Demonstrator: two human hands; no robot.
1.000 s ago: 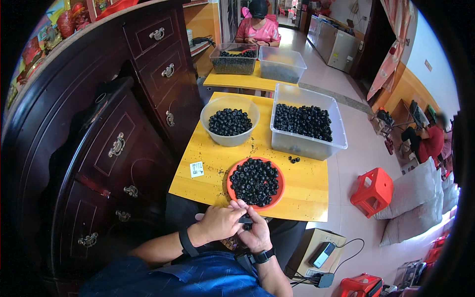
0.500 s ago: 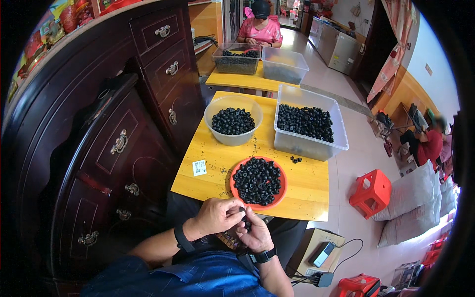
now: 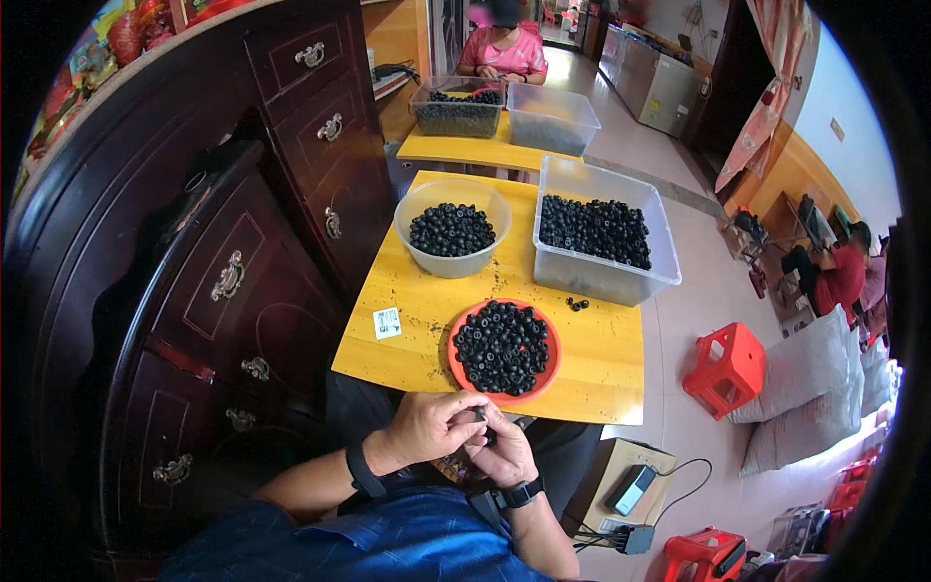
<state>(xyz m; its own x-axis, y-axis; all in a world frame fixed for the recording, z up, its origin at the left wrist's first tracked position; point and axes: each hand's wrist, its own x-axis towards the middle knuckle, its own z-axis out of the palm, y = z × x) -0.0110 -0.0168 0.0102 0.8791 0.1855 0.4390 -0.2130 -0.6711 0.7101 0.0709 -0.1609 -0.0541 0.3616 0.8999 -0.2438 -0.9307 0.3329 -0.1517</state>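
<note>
Small black ring-shaped parts fill the red round tray (image 3: 455,373) at the near edge of the yellow table. Just in front of that tray my left hand (image 3: 427,425) and my right hand (image 3: 506,456) meet, fingertips together. Both are closed on a small black ring-shaped part (image 3: 490,436), mostly covered by the fingers. More such parts lie in a round clear tub (image 3: 453,267) and in a rectangular clear bin (image 3: 601,279) farther back. A few loose black parts (image 3: 578,305) rest on the table between the bin and the tray.
A white printed label (image 3: 387,323) and dark crumbs lie on the yellow table (image 3: 601,378). Dark wooden cabinets (image 3: 233,281) stand close on the left. To the right are a red stool (image 3: 725,371), pale sacks (image 3: 805,393) and a cardboard box (image 3: 635,466). Across, another person (image 3: 499,53) sits behind two bins.
The tables and containers appear slightly higher and farther left in the view. My hands stay together with the fingers shifted a little around the small part.
</note>
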